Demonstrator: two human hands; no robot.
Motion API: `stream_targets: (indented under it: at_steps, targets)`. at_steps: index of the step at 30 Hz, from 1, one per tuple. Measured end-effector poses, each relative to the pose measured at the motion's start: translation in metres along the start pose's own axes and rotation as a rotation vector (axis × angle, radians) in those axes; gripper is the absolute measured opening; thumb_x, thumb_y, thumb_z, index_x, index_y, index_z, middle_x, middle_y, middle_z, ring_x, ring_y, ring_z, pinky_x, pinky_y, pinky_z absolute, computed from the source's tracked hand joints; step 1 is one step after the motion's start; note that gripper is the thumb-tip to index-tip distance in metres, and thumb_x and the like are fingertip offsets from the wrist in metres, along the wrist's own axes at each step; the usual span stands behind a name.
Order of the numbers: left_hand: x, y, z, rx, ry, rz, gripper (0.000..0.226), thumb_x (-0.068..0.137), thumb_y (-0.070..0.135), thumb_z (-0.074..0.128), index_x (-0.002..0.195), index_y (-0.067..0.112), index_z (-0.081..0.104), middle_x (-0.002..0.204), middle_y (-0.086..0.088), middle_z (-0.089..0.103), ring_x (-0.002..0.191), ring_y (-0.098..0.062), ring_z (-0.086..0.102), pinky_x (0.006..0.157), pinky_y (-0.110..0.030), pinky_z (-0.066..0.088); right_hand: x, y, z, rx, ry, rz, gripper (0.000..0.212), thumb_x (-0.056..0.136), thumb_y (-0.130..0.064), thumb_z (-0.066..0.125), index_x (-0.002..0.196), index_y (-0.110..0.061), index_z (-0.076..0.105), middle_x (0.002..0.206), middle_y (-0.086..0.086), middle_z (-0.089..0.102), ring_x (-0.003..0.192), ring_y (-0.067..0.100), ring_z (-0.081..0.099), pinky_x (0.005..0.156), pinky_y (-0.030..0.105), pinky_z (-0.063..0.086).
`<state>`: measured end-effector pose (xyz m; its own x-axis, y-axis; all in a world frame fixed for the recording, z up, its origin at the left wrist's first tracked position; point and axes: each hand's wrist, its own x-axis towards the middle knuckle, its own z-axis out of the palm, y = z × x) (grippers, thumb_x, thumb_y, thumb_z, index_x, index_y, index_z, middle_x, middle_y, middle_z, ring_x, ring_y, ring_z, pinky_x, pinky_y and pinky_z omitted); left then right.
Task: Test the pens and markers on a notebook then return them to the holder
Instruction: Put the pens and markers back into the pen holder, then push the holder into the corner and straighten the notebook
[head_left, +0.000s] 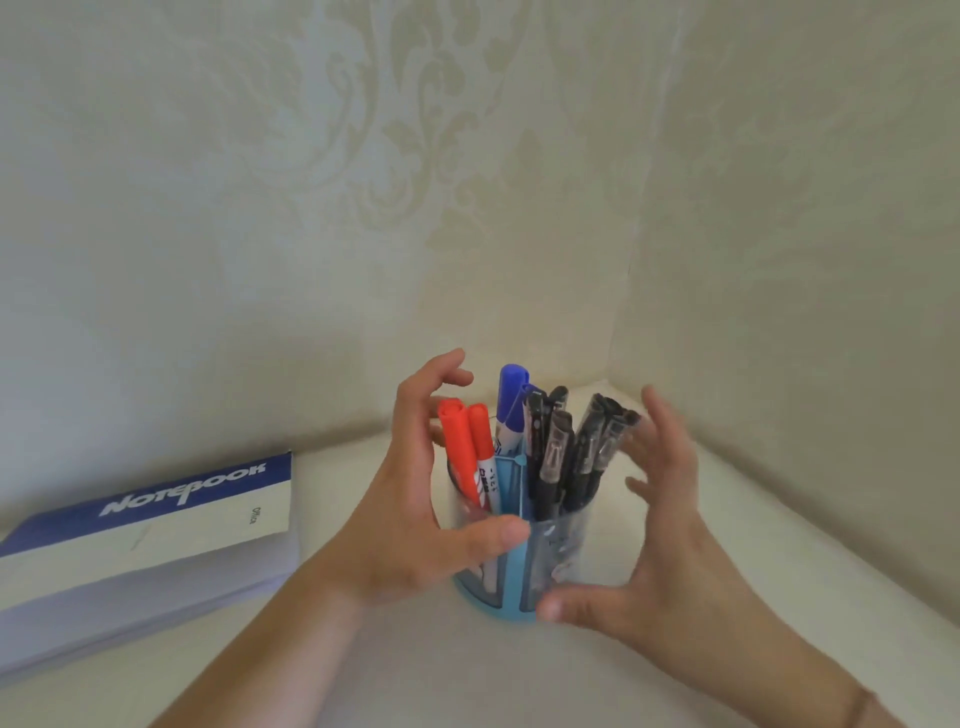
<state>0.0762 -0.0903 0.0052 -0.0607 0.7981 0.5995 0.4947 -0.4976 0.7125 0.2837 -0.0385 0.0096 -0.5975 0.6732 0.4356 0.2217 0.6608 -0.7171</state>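
Both hands, left and right, released, flank a translucent blue holder of capped markers.

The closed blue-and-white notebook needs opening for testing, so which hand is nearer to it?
Left. The left hand is beside the blue plastic holder, on the closed blue-and-white notebook's side; the right hand is beyond the holder.
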Motion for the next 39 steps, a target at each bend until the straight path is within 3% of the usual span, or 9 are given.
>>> stream_targets:
  at_steps: [4,8,13,18,24,27,31,34,39]
  targets:
    - [0.000,-0.005,0.003,-0.042,-0.023,-0.032,0.105,0.061,0.042,0.079,0.145,0.036,0.016,0.135,0.009,0.034,0.107,-0.015,0.055,0.092,-0.022,0.045,0.006,0.024,0.007,0.013,-0.059,0.155,0.137,0.045,-0.047,0.091,0.135,-0.062,-0.011,0.123,-0.017,0.060,0.108,-0.006,0.059,0.084,-0.001,0.038]
    - [0.001,-0.019,0.007,-0.003,0.021,-0.106,0.110,0.059,0.042,0.086,0.144,0.042,0.016,0.138,0.012,0.035,0.117,-0.022,0.052,0.093,-0.035,0.051,0.011,0.042,-0.008,-0.066,0.046,0.117,0.116,0.052,-0.046,0.088,0.147,-0.038,0.020,0.101,-0.012,0.068,0.094,0.003,0.067,0.080,0.014,0.050]
    - [-0.001,-0.031,0.015,-0.082,-0.049,-0.338,0.086,0.054,0.037,0.087,0.130,0.039,0.046,0.121,0.014,0.057,0.100,-0.016,0.060,0.081,-0.036,0.058,0.014,0.038,-0.003,-0.023,-0.006,0.197,0.084,0.053,-0.053,0.084,0.121,-0.055,0.036,0.112,-0.045,0.054,0.100,-0.015,0.057,0.077,0.001,0.042]
    - [0.017,-0.024,0.036,0.088,-0.013,-0.411,0.071,0.051,0.039,0.091,0.112,0.040,0.054,0.103,0.019,0.064,0.086,-0.003,0.065,0.073,-0.026,0.058,0.020,0.053,-0.018,-0.059,0.109,0.367,0.080,0.059,-0.033,0.090,0.122,-0.039,0.041,0.103,-0.015,0.063,0.082,0.002,0.065,0.067,0.014,0.047]
    - [0.090,-0.042,0.087,0.258,-0.017,-0.427,0.067,0.060,0.039,0.088,0.115,0.031,0.053,0.102,0.017,0.062,0.090,-0.005,0.065,0.079,-0.026,0.054,0.054,0.085,-0.027,-0.064,0.274,0.466,0.035,0.077,-0.019,0.078,0.089,-0.026,0.045,0.074,-0.001,0.062,0.068,0.017,0.061,0.058,0.021,0.045]
    - [0.116,-0.060,0.108,0.252,0.081,-0.450,0.062,0.065,0.032,0.087,0.118,0.025,0.056,0.104,0.011,0.067,0.090,-0.009,0.066,0.082,-0.024,0.053,0.076,0.100,-0.030,-0.010,0.272,0.480,0.032,0.079,-0.029,0.076,0.088,-0.030,0.045,0.079,-0.004,0.064,0.077,0.015,0.065,0.065,0.024,0.049]
    - [0.133,-0.082,0.119,0.185,0.117,-0.457,0.042,0.074,0.021,0.082,0.112,0.019,0.064,0.099,0.009,0.070,0.094,-0.010,0.067,0.076,-0.012,0.047,0.085,0.116,-0.027,-0.008,0.210,0.477,0.049,0.081,-0.017,0.072,0.124,-0.026,0.050,0.117,-0.005,0.062,0.112,0.014,0.059,0.096,0.028,0.047]
    - [0.138,-0.087,0.115,0.232,0.027,-0.467,0.041,0.081,0.022,0.075,0.119,0.017,0.062,0.112,0.002,0.070,0.105,-0.017,0.066,0.088,-0.023,0.050,0.085,0.121,-0.025,-0.089,0.130,0.472,0.067,0.084,-0.019,0.070,0.144,-0.017,0.041,0.140,-0.002,0.051,0.127,0.015,0.050,0.106,0.032,0.042]
    - [0.120,-0.045,0.066,0.556,-0.209,-0.398,0.050,0.088,0.038,0.065,0.133,0.018,0.055,0.132,-0.001,0.059,0.117,-0.017,0.056,0.096,-0.024,0.043,0.080,0.106,-0.024,-0.061,0.203,0.522,0.062,0.085,-0.016,0.069,0.142,-0.016,0.045,0.142,0.001,0.052,0.127,0.020,0.052,0.104,0.030,0.042]
